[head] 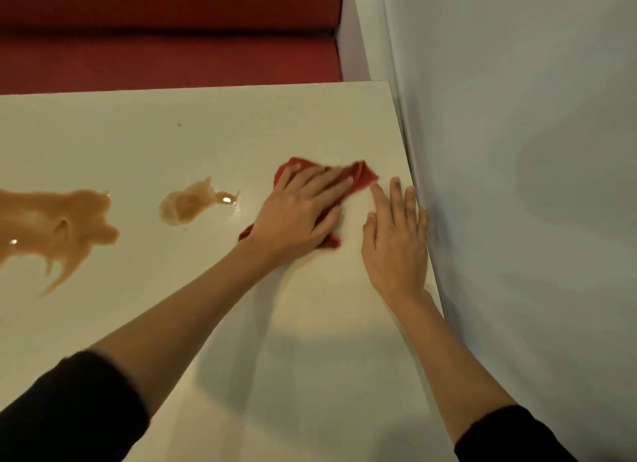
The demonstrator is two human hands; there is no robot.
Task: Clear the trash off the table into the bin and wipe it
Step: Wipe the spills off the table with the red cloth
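Beyond black sleeves (69, 410), my flat left hand (296, 216) presses the red cloth (363, 178), right hand (396, 244) flat beside it; I'd sweep firmly into spills (189, 203) left of it.

From my station I see a plain black left sleeve (69, 410) and a matching right sleeve (513, 434). Both end partway up the arms; the left hand (296, 216) and right hand (396, 247) are bare.

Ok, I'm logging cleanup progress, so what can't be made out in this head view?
Bin: outside the head view, so trash in it is unknowable.
Large brown spill: cut off by the left edge; full spread unknown.
Red cloth: mostly covered by the left hand; its size is hidden.
Dark speck on the table: too small to identify.
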